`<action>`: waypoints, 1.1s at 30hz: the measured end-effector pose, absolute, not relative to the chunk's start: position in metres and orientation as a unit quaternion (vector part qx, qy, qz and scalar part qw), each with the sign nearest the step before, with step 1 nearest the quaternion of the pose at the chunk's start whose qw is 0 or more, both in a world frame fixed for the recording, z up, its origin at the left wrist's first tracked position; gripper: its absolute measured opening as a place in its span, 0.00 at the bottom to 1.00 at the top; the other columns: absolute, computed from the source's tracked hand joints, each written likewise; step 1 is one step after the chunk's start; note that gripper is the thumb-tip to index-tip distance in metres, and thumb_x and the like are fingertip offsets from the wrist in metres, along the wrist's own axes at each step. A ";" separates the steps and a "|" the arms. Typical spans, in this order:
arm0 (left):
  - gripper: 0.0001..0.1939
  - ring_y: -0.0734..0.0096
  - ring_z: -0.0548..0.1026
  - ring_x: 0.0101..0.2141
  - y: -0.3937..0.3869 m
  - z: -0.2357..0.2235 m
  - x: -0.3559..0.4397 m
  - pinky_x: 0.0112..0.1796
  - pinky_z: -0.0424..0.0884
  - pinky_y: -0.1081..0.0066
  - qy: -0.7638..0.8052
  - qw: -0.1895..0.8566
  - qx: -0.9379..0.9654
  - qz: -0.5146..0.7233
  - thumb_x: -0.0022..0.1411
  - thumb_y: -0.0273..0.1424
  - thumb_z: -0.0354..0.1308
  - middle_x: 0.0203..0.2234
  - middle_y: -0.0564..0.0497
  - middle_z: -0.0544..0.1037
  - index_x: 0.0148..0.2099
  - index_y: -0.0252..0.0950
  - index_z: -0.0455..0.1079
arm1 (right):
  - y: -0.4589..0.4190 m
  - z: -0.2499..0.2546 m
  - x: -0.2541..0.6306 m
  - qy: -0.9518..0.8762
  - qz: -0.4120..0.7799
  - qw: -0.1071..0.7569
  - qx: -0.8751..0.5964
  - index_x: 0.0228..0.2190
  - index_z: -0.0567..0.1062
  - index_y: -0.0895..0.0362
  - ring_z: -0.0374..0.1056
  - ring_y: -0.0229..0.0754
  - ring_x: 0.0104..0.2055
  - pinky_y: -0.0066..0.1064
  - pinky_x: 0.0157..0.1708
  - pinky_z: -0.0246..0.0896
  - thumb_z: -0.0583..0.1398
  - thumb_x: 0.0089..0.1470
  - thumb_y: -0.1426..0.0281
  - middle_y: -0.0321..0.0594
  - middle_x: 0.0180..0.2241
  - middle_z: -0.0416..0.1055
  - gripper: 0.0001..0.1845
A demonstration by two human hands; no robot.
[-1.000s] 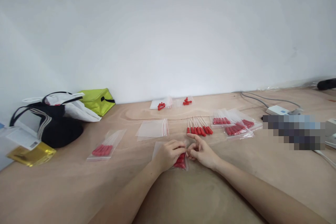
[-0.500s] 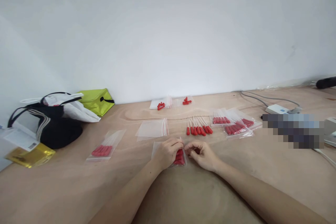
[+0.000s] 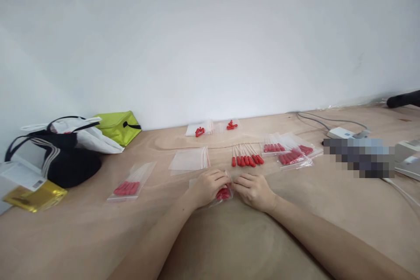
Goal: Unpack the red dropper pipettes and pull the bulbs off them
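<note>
A clear zip-lock bag [image 3: 223, 194] with red-ended sticks inside lies between my hands near the middle of the table. My left hand [image 3: 210, 187] covers its left part, fingers closed on the plastic. At the bag's right edge, my right hand [image 3: 254, 191] has its fingers curled and pinched together on the rim. My fingers hide part of the bag. Just beyond, several loose red-ended sticks [image 3: 246, 157] lie side by side, their pale stems pointing away. Flat clear zip-lock bags [image 3: 188, 159] lie behind my left hand.
Filled bags [image 3: 292, 155] overlap at the right, and another filled bag [image 3: 127, 188] lies at the left. Small red pieces [image 3: 199, 131] rest on bags by the wall. A black bag [image 3: 72, 168], green bag [image 3: 118, 127] and gold packet [image 3: 36, 197] stand far left; a power strip [image 3: 341, 133] lies right.
My right hand has turned over and closed at the bag's right edge, where its fingers were more loosely curled. My left hand stays on the bag. The view has shifted slightly.
</note>
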State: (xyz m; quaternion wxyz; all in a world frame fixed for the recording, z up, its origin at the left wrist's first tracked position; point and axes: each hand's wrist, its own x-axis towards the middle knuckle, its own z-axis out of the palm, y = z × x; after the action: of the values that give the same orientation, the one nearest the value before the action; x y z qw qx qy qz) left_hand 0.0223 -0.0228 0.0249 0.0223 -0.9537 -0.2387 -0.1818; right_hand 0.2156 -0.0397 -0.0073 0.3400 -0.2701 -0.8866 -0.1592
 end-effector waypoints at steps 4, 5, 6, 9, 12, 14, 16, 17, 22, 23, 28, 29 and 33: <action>0.12 0.72 0.69 0.32 -0.020 0.020 0.025 0.33 0.66 0.72 -0.207 0.090 -0.956 -0.187 0.63 0.27 0.44 0.31 0.49 0.74 0.34 0.33 0.68 | -0.041 -0.007 0.215 -0.890 -0.151 0.331 -0.275 0.24 0.70 0.57 0.58 0.34 0.24 0.29 0.23 0.43 0.48 0.53 0.76 0.37 0.22 0.67 0.14; 0.12 0.72 0.69 0.31 -0.019 0.019 0.025 0.33 0.65 0.72 -0.196 0.105 -0.958 -0.183 0.63 0.26 0.43 0.30 0.49 0.74 0.33 0.33 0.68 | -0.041 -0.007 0.214 -0.892 -0.153 0.327 -0.272 0.23 0.69 0.57 0.58 0.34 0.24 0.29 0.23 0.43 0.47 0.53 0.76 0.37 0.21 0.66 0.14; 0.13 0.72 0.69 0.32 -0.018 0.017 0.025 0.33 0.65 0.72 -0.185 0.115 -0.960 -0.177 0.63 0.26 0.43 0.29 0.50 0.74 0.32 0.33 0.67 | -0.041 -0.007 0.214 -0.895 -0.155 0.323 -0.266 0.22 0.68 0.58 0.58 0.34 0.23 0.30 0.23 0.42 0.47 0.53 0.77 0.36 0.21 0.66 0.14; 0.14 0.72 0.69 0.33 -0.017 0.013 0.025 0.34 0.65 0.72 -0.156 0.127 -0.967 -0.159 0.63 0.25 0.42 0.28 0.51 0.74 0.30 0.34 0.66 | -0.039 -0.006 0.214 -0.909 -0.158 0.309 -0.231 0.24 0.68 0.58 0.58 0.34 0.24 0.30 0.23 0.42 0.46 0.55 0.76 0.36 0.21 0.65 0.15; 0.14 0.72 0.70 0.37 -0.017 0.014 0.025 0.36 0.66 0.72 -0.141 0.120 -0.971 -0.149 0.63 0.24 0.42 0.29 0.52 0.74 0.28 0.34 0.65 | -0.037 -0.006 0.214 -0.925 -0.156 0.281 -0.203 0.24 0.68 0.57 0.58 0.33 0.24 0.29 0.23 0.43 0.45 0.56 0.76 0.35 0.22 0.65 0.15; 0.14 0.73 0.70 0.38 -0.018 0.016 0.025 0.38 0.66 0.73 -0.137 0.108 -0.975 -0.140 0.64 0.24 0.42 0.29 0.52 0.74 0.28 0.34 0.65 | -0.036 -0.006 0.215 -0.934 -0.152 0.259 -0.194 0.24 0.67 0.57 0.58 0.33 0.24 0.29 0.23 0.43 0.45 0.57 0.75 0.35 0.22 0.66 0.15; 0.13 0.73 0.70 0.41 -0.018 0.020 0.025 0.40 0.67 0.73 -0.141 0.089 -0.976 -0.140 0.64 0.24 0.42 0.31 0.51 0.74 0.31 0.34 0.66 | -0.036 -0.006 0.216 -0.938 -0.143 0.249 -0.192 0.25 0.67 0.57 0.58 0.34 0.25 0.29 0.23 0.44 0.46 0.56 0.76 0.35 0.23 0.66 0.14; 0.13 0.73 0.70 0.42 -0.018 0.021 0.024 0.42 0.66 0.73 -0.146 0.079 -0.975 -0.146 0.64 0.24 0.42 0.33 0.51 0.75 0.32 0.34 0.66 | -0.037 -0.005 0.217 -0.939 -0.136 0.248 -0.195 0.25 0.67 0.57 0.59 0.34 0.26 0.29 0.23 0.45 0.47 0.56 0.76 0.35 0.23 0.66 0.13; 0.12 0.70 0.68 0.47 -0.028 0.022 0.011 0.47 0.66 0.67 -0.246 0.021 -0.945 -0.215 0.63 0.27 0.43 0.39 0.48 0.74 0.41 0.35 0.67 | -0.042 0.003 0.223 -0.941 -0.038 0.246 -0.231 0.26 0.69 0.57 0.61 0.37 0.32 0.29 0.28 0.51 0.50 0.51 0.74 0.39 0.30 0.69 0.09; 0.12 0.69 0.67 0.48 -0.034 0.021 0.005 0.48 0.66 0.65 -0.286 0.000 -0.931 -0.225 0.63 0.28 0.44 0.40 0.48 0.74 0.45 0.36 0.66 | -0.043 0.005 0.224 -0.939 -0.004 0.249 -0.238 0.27 0.70 0.57 0.61 0.37 0.34 0.29 0.31 0.52 0.52 0.50 0.73 0.39 0.32 0.70 0.07; 0.21 0.64 0.64 0.51 -0.065 0.018 -0.027 0.49 0.64 0.60 -0.409 -0.098 -0.883 -0.208 0.59 0.33 0.51 0.48 0.48 0.70 0.55 0.40 0.59 | -0.046 0.008 0.224 -0.913 0.151 0.260 -0.275 0.35 0.73 0.53 0.63 0.39 0.38 0.35 0.38 0.52 0.55 0.47 0.72 0.37 0.37 0.72 0.11; 0.22 0.64 0.64 0.51 -0.068 0.017 -0.031 0.49 0.64 0.59 -0.417 -0.113 -0.880 -0.197 0.58 0.33 0.51 0.49 0.47 0.69 0.56 0.41 0.58 | -0.046 0.007 0.223 -0.906 0.166 0.265 -0.286 0.36 0.73 0.53 0.63 0.39 0.38 0.35 0.39 0.52 0.55 0.48 0.72 0.38 0.37 0.72 0.12; 0.24 0.64 0.64 0.51 -0.069 0.018 -0.034 0.50 0.62 0.57 -0.420 -0.145 -0.877 -0.181 0.58 0.33 0.52 0.51 0.48 0.67 0.57 0.43 0.56 | -0.043 -0.002 0.215 -0.869 0.202 0.296 -0.342 0.33 0.75 0.51 0.64 0.39 0.38 0.37 0.40 0.53 0.55 0.49 0.73 0.37 0.34 0.72 0.10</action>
State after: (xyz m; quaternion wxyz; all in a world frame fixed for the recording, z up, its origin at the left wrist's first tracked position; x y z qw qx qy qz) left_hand -0.0340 -0.0687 0.0181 -0.1446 -0.8773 -0.4204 -0.1805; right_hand 0.2147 -0.0428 -0.0017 0.2962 -0.3417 -0.8686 0.2024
